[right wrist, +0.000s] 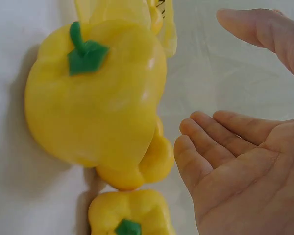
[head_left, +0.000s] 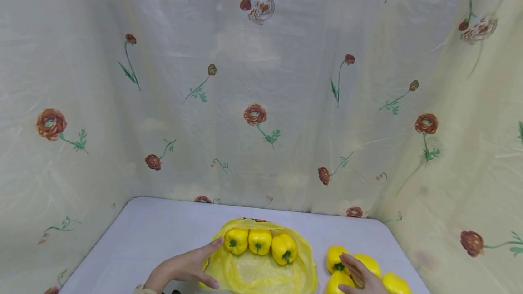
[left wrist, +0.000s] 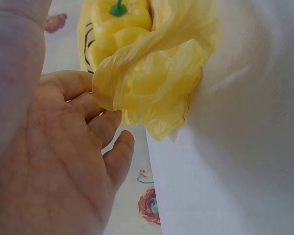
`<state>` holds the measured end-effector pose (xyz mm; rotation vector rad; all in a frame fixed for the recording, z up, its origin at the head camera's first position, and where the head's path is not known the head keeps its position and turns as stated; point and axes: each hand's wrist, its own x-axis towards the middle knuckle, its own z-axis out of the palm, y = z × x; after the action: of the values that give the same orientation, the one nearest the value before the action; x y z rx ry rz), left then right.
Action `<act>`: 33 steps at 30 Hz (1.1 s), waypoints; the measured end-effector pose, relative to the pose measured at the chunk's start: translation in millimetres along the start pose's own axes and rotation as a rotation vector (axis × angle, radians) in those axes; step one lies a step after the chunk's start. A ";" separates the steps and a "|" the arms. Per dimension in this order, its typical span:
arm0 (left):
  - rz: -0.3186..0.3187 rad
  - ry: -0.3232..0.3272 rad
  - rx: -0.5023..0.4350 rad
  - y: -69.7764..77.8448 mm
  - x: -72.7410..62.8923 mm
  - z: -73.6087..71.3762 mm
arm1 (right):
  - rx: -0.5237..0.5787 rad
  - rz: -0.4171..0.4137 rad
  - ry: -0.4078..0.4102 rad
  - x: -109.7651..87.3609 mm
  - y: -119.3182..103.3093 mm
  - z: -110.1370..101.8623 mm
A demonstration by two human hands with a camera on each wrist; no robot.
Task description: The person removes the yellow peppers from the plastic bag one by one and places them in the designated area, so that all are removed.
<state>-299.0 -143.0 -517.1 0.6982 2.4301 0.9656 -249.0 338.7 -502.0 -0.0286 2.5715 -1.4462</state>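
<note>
A thin yellow plastic bag (head_left: pixel 304 262) lies spread open on the table, with three yellow bell peppers (head_left: pixel 259 241) lined up at its far side. My left hand (head_left: pixel 184 264) is at the bag's left edge, fingers extended and thumb apart. In the left wrist view its fingertips meet the crumpled bag (left wrist: pixel 157 83). To the right of the bag, my right hand (head_left: pixel 363 278) hovers by several loose yellow bell peppers (head_left: pixel 336 257). The right wrist view shows its palm with nothing in it, and a large bell pepper (right wrist: pixel 100 107) with a green stem apart from the fingers.
A white-covered table (head_left: pixel 163 226) carries everything. Cream cloth with a flower print (head_left: pixel 253 158) hangs behind and on both sides. Another loose bell pepper (head_left: pixel 396 283) lies toward the table's right edge. Small dark round things (head_left: pixel 175 291) show under the left wrist.
</note>
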 end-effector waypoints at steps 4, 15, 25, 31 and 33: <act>0.001 -0.004 -0.008 -0.5 0.4 -0.2 | -0.007 -0.027 -0.011 3.4 -7.6 3.5; 0.011 -0.006 -0.011 -2.4 1.3 0.1 | -0.032 -0.128 -0.113 9.4 -29.7 9.9; 0.011 -0.006 -0.021 -2.3 1.1 -0.7 | -0.026 -0.186 -0.156 17.2 -47.2 21.4; 0.004 -0.009 -0.029 -1.1 0.3 -0.6 | -0.027 -0.214 -0.203 22.8 -56.5 26.8; 0.003 -0.008 -0.028 -1.3 0.4 -0.6 | -0.033 -0.239 -0.212 25.6 -59.0 27.9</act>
<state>-300.0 -143.9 -517.7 0.6949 2.4047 0.9938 -273.8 281.4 -470.0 -0.4821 2.4829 -1.3894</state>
